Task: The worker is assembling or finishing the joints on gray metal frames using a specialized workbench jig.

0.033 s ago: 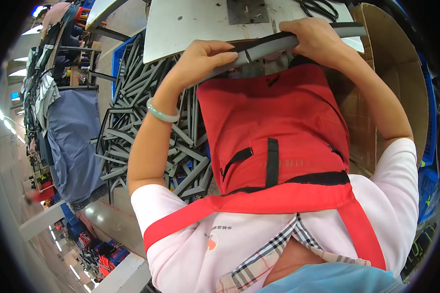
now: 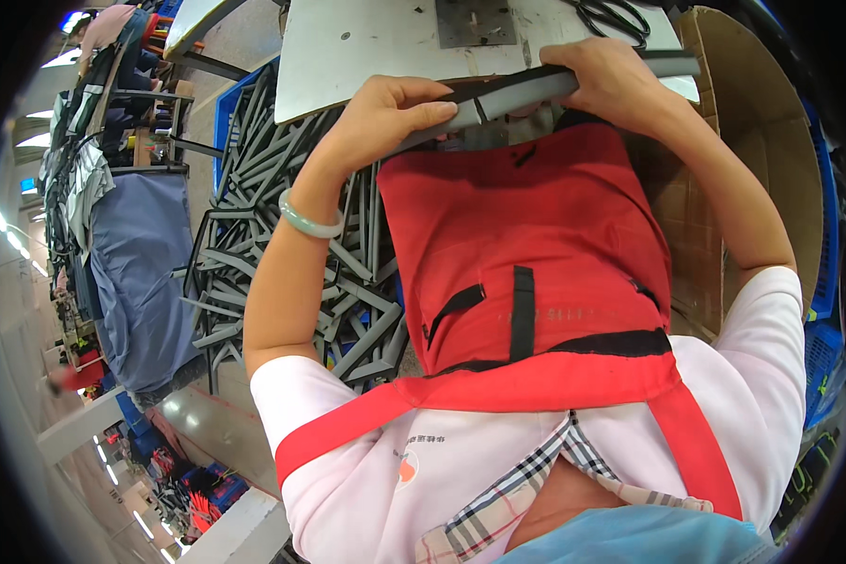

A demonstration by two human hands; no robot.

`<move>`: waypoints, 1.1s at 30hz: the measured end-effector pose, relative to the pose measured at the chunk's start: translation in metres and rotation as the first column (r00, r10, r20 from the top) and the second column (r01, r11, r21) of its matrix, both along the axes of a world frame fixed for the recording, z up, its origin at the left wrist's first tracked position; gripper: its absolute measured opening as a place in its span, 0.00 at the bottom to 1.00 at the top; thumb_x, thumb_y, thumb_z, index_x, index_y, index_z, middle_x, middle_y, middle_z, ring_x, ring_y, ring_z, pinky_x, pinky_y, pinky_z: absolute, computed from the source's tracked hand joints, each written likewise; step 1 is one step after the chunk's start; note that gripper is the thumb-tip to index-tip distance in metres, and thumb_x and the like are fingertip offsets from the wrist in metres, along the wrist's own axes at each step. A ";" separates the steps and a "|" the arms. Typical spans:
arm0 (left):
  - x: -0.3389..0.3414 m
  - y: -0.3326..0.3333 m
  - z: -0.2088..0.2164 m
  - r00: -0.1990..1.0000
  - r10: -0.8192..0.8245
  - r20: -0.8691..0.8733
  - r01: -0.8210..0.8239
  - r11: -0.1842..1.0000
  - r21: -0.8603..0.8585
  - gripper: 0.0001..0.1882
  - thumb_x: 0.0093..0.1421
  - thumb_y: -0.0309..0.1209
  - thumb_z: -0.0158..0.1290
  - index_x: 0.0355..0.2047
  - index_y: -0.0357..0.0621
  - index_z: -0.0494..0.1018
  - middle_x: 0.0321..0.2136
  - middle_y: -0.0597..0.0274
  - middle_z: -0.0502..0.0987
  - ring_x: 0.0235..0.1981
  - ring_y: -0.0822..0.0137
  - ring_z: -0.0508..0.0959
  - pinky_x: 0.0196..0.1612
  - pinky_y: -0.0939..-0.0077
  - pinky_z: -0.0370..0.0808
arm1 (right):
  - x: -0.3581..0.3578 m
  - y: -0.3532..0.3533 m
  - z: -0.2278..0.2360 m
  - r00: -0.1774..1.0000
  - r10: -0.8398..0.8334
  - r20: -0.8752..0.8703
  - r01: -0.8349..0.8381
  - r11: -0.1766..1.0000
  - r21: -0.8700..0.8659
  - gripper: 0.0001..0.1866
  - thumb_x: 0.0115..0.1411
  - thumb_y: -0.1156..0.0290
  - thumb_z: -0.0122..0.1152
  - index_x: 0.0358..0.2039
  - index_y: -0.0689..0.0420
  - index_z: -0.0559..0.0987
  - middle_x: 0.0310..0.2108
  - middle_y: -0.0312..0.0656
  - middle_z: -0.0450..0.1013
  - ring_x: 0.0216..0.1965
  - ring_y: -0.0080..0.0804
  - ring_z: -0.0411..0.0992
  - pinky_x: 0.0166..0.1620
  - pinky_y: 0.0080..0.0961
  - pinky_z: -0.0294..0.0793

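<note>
A long grey strip (image 2: pixel 526 94) with a black side stretches between my hands, along the near edge of the white table. A dark gap or joint crosses it not far from my left hand. My left hand (image 2: pixel 399 115) pinches the strip between thumb and fingers, with a pale green bangle on that wrist. Closed over the strip farther right is my right hand (image 2: pixel 613 83), and the strip's right end sticks out past it. Below the strip, a red apron (image 2: pixel 536 226) with black trim covers my lap.
The white table (image 2: pixel 376 56) has a metal plate (image 2: pixel 476 21) set in it and black-handled scissors (image 2: pixel 613 19) at its far right. Many similar grey strips (image 2: pixel 263 160) lie heaped at the left, beside a blue crate rim. A cardboard box (image 2: pixel 766 141) stands at right.
My right hand and the strip have shifted very slightly; both hands keep their hold.
</note>
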State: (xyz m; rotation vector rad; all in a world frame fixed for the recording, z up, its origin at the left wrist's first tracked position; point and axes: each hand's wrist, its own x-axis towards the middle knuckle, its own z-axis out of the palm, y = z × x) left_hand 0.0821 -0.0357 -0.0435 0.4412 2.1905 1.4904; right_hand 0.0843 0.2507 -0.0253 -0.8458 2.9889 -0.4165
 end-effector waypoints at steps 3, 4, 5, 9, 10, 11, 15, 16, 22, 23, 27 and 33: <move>-0.003 0.010 0.025 0.998 -0.037 0.050 0.035 0.999 0.029 0.14 0.59 0.32 0.59 0.41 0.33 0.79 0.28 0.65 0.79 0.27 0.77 0.74 0.32 0.82 0.73 | 0.002 0.003 -0.001 0.999 0.027 -0.020 -0.028 0.997 -0.073 0.21 0.49 0.63 0.67 0.43 0.58 0.79 0.28 0.52 0.76 0.33 0.52 0.75 0.37 0.41 0.73; -0.006 0.013 0.026 0.998 -0.040 0.045 0.039 0.999 0.030 0.14 0.59 0.32 0.59 0.41 0.33 0.79 0.28 0.65 0.79 0.27 0.77 0.74 0.32 0.82 0.73 | 0.005 -0.002 0.008 0.995 0.095 0.038 -0.088 0.983 -0.162 0.21 0.49 0.63 0.67 0.44 0.58 0.78 0.28 0.52 0.76 0.33 0.52 0.75 0.37 0.41 0.73; -0.009 0.016 0.027 0.997 -0.029 -0.077 0.030 0.999 0.012 0.14 0.59 0.32 0.59 0.41 0.33 0.80 0.27 0.65 0.79 0.26 0.77 0.74 0.32 0.82 0.72 | 0.006 -0.005 0.014 0.982 0.168 0.089 -0.141 0.957 -0.253 0.21 0.50 0.64 0.66 0.44 0.57 0.78 0.28 0.52 0.76 0.33 0.52 0.75 0.38 0.41 0.73; -0.017 0.031 0.047 0.896 0.028 -0.442 -0.067 0.995 -0.071 0.15 0.57 0.34 0.60 0.39 0.33 0.80 0.24 0.64 0.79 0.25 0.77 0.73 0.31 0.82 0.71 | -0.012 -0.002 0.020 0.996 -0.030 -0.079 0.021 0.993 -0.119 0.18 0.48 0.67 0.67 0.39 0.60 0.75 0.29 0.53 0.74 0.34 0.55 0.72 0.35 0.41 0.70; -0.020 0.033 0.049 0.852 0.049 -0.521 -0.109 0.990 -0.085 0.15 0.57 0.34 0.60 0.39 0.33 0.80 0.24 0.64 0.79 0.25 0.77 0.73 0.31 0.83 0.70 | -0.015 -0.003 0.032 0.992 -0.019 -0.125 0.008 0.996 -0.089 0.17 0.49 0.67 0.67 0.38 0.60 0.75 0.29 0.53 0.74 0.34 0.55 0.72 0.36 0.42 0.70; -0.027 0.034 0.048 0.880 0.069 -0.469 -0.142 0.982 -0.123 0.16 0.57 0.35 0.60 0.39 0.33 0.80 0.24 0.62 0.80 0.24 0.76 0.73 0.29 0.82 0.70 | -0.024 0.000 0.024 0.978 -0.029 -0.206 0.007 0.994 -0.106 0.16 0.48 0.68 0.66 0.37 0.60 0.75 0.30 0.52 0.74 0.35 0.54 0.72 0.37 0.42 0.70; -0.058 0.034 0.036 0.895 0.140 -0.424 -0.155 0.988 -0.001 0.17 0.56 0.36 0.61 0.40 0.34 0.81 0.24 0.63 0.79 0.21 0.77 0.71 0.25 0.80 0.69 | -0.043 -0.009 0.053 0.993 -0.112 -0.019 0.114 0.984 0.139 0.20 0.50 0.65 0.64 0.43 0.58 0.78 0.32 0.50 0.78 0.37 0.47 0.77 0.40 0.39 0.74; -0.064 0.034 0.037 0.894 0.137 -0.427 -0.151 0.988 0.000 0.17 0.56 0.36 0.61 0.40 0.34 0.81 0.24 0.63 0.79 0.21 0.77 0.71 0.25 0.80 0.69 | -0.046 -0.007 0.051 0.993 -0.116 -0.022 0.118 0.983 0.138 0.20 0.50 0.65 0.64 0.43 0.58 0.78 0.32 0.50 0.78 0.37 0.47 0.77 0.40 0.39 0.74; -0.080 0.040 0.035 0.916 0.200 -0.348 -0.204 0.979 0.027 0.18 0.56 0.37 0.62 0.41 0.35 0.81 0.24 0.63 0.80 0.21 0.77 0.73 0.26 0.82 0.72 | -0.066 0.000 0.036 0.984 -0.076 -0.162 0.072 0.997 -0.031 0.22 0.50 0.62 0.65 0.46 0.57 0.80 0.33 0.55 0.77 0.37 0.51 0.76 0.39 0.41 0.75; -0.081 0.041 0.035 0.915 0.206 -0.347 -0.214 0.977 0.017 0.17 0.57 0.36 0.62 0.41 0.35 0.80 0.23 0.63 0.80 0.20 0.78 0.71 0.25 0.84 0.69 | -0.068 0.000 0.038 0.984 -0.076 -0.163 0.072 0.997 -0.032 0.22 0.50 0.62 0.65 0.46 0.57 0.80 0.33 0.55 0.77 0.37 0.51 0.76 0.39 0.41 0.75; -0.085 0.041 0.035 0.917 0.208 -0.341 -0.217 0.976 0.013 0.17 0.58 0.35 0.62 0.42 0.35 0.80 0.21 0.63 0.79 0.18 0.80 0.69 0.23 0.85 0.64 | -0.072 -0.002 0.041 0.987 -0.076 -0.142 0.077 0.997 0.002 0.25 0.49 0.61 0.66 0.48 0.57 0.79 0.33 0.55 0.77 0.36 0.52 0.77 0.39 0.40 0.75; -0.091 0.054 0.037 0.926 0.169 -0.338 -0.172 0.985 0.022 0.16 0.59 0.35 0.61 0.42 0.35 0.80 0.21 0.64 0.79 0.19 0.79 0.69 0.23 0.85 0.64 | -0.138 0.098 -0.070 0.941 -0.027 -0.336 0.005 0.998 -0.068 0.26 0.49 0.62 0.67 0.49 0.57 0.79 0.32 0.55 0.77 0.34 0.51 0.77 0.38 0.40 0.75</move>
